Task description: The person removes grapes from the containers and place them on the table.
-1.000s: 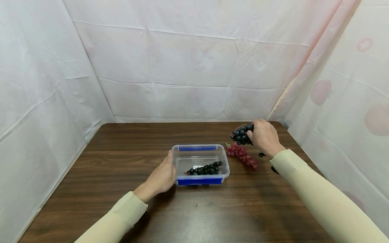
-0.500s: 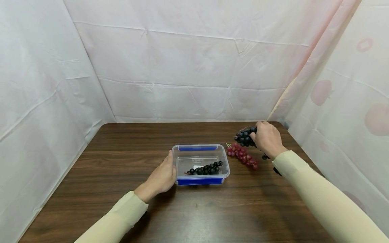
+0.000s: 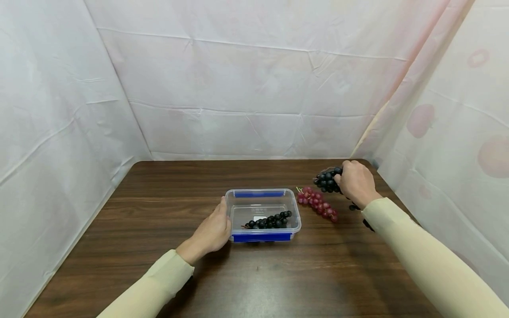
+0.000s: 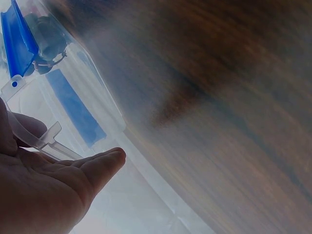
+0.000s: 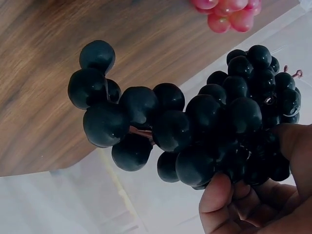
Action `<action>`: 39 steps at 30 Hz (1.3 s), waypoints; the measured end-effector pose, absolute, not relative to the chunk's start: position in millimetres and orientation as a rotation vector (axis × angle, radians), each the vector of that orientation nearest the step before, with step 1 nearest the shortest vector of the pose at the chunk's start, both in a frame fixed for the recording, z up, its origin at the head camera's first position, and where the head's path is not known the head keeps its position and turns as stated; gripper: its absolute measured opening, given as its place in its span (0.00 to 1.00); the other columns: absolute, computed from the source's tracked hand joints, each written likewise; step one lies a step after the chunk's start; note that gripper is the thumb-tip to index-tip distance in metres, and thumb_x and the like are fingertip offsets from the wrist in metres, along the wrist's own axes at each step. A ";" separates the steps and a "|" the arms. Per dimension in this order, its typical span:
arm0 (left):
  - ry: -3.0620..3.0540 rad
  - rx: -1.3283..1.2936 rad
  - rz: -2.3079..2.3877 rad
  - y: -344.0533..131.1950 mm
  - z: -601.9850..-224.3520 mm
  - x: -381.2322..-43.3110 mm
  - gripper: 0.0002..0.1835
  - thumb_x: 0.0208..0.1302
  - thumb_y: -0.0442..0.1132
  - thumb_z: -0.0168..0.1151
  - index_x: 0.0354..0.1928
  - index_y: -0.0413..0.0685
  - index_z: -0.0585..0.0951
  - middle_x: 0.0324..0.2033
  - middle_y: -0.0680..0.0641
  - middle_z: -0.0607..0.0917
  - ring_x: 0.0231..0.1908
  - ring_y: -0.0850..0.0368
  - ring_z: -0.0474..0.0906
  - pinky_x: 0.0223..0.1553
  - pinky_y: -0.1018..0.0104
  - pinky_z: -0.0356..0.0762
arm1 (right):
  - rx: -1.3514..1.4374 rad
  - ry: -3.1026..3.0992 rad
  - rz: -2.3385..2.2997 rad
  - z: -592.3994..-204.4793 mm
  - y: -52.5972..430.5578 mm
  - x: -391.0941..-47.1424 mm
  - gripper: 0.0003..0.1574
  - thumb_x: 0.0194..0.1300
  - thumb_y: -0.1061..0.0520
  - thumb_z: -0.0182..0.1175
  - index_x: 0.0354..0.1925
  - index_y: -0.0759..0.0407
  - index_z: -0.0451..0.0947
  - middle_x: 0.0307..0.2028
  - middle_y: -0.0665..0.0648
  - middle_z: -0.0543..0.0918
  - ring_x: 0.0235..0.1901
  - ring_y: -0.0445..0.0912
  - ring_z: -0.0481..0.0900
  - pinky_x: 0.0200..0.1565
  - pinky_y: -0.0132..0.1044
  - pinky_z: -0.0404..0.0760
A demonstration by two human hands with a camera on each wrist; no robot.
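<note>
My right hand [image 3: 355,179] pinches a bunch of dark grapes [image 3: 328,181] above the far right of the table. In the right wrist view the bunch of dark grapes [image 5: 175,130] hangs out from the thumb and fingertips [image 5: 217,190]. My left hand [image 3: 212,227] rests with straight fingers against the left side of a clear plastic food container [image 3: 295,210] with blue clips. Inside the container, near its front wall, lies another bunch of black grapes [image 3: 270,221]. Between the container and my right hand, a bunch of red grapes [image 3: 318,204] lies on the table.
The dark wooden table [image 3: 159,194] ends at white cloth walls [image 3: 254,88] on its far side, left and right. The red grapes [image 5: 229,12] also show at the top of the right wrist view.
My right hand has moved to the right and slightly toward me, carrying the dark grapes away from the container. The left hand, the container and the red grapes stay put.
</note>
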State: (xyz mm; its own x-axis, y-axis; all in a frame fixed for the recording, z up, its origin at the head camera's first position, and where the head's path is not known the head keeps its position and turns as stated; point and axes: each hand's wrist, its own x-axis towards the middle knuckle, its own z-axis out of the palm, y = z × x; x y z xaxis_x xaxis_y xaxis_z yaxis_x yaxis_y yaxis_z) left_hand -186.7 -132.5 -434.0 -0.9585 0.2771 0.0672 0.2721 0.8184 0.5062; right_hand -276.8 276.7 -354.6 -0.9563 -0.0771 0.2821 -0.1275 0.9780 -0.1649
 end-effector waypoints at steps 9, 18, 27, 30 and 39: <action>2.996 0.451 0.828 -132.3 -433.6 -186.5 0.36 0.77 0.36 0.40 0.78 0.26 0.42 0.76 0.26 0.56 0.75 0.37 0.57 0.73 0.45 0.59 | 0.142 -2.828 0.244 -357.7 285.9 -278.0 0.17 0.69 0.58 0.62 0.43 0.75 0.78 0.34 0.73 0.78 0.34 0.67 0.79 0.33 0.61 0.79; 2.988 0.444 0.835 -130.4 -432.6 -186.1 0.36 0.77 0.37 0.40 0.78 0.26 0.42 0.76 0.27 0.55 0.75 0.37 0.56 0.74 0.45 0.57 | 0.148 -2.840 0.252 -365.1 294.2 -279.4 0.14 0.69 0.59 0.61 0.35 0.72 0.76 0.29 0.71 0.76 0.29 0.65 0.78 0.29 0.56 0.77; 2.977 0.436 0.836 -128.8 -431.3 -186.3 0.36 0.77 0.37 0.39 0.79 0.27 0.41 0.77 0.28 0.54 0.75 0.38 0.55 0.74 0.46 0.57 | 0.097 -2.881 0.240 -373.9 301.0 -281.8 0.15 0.69 0.58 0.62 0.32 0.71 0.75 0.28 0.70 0.76 0.25 0.61 0.78 0.25 0.53 0.76; 2.971 0.433 0.838 -128.5 -430.7 -186.0 0.36 0.78 0.37 0.39 0.79 0.27 0.41 0.77 0.28 0.54 0.76 0.38 0.55 0.74 0.46 0.57 | 0.085 -2.898 0.226 -376.3 303.3 -283.5 0.16 0.70 0.58 0.62 0.31 0.70 0.75 0.26 0.69 0.76 0.23 0.60 0.78 0.24 0.52 0.77; 2.971 0.437 0.836 -128.5 -430.8 -185.5 0.36 0.77 0.37 0.39 0.79 0.27 0.41 0.76 0.28 0.55 0.75 0.37 0.56 0.74 0.45 0.58 | 0.080 -2.928 0.198 -385.2 307.4 -285.7 0.17 0.69 0.58 0.60 0.28 0.69 0.73 0.24 0.67 0.75 0.22 0.60 0.77 0.22 0.52 0.76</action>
State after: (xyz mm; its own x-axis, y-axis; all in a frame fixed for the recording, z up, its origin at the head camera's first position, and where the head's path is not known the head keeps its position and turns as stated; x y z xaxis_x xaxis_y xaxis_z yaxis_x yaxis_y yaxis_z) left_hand -185.5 -128.5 -430.8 -0.9604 0.2739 0.0519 0.2607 0.8168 0.5146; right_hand -285.7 307.4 -385.2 -0.9774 -0.0398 0.2077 -0.0674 0.9895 -0.1278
